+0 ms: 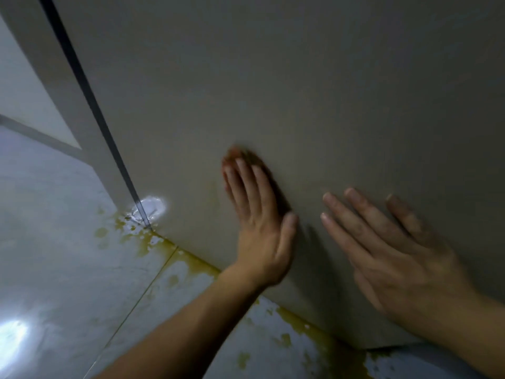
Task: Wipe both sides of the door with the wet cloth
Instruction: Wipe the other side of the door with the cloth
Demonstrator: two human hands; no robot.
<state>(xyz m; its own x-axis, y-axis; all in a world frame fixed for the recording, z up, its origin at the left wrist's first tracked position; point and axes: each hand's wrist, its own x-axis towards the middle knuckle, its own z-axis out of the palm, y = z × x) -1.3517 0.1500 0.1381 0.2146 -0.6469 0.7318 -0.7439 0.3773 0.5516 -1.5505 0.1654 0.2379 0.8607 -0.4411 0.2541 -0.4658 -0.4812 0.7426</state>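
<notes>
Pressure is applied by the left hand [257, 214] at the centre of the frame. Its fingers are held straight and close together, flat over a brownish cloth [235, 154]. The cloth is pinned against the door [300, 77] and shows only as a blurred edge above the fingertips and along the right side of the hand. The right hand [396, 250], at lower right, is laid flat on the same door face with its fingers spread and straight; nothing is held in it. The two hands are set near each other but apart.

Most of the frame is filled by the grey-beige door. A dark strip [90, 99] is seen along its edge, running from the upper left down to the floor [54, 269]. Pale, glossy tiles are seen at lower left, and yellow-brown stains [164, 243] are spread along the bottom edge of the door.
</notes>
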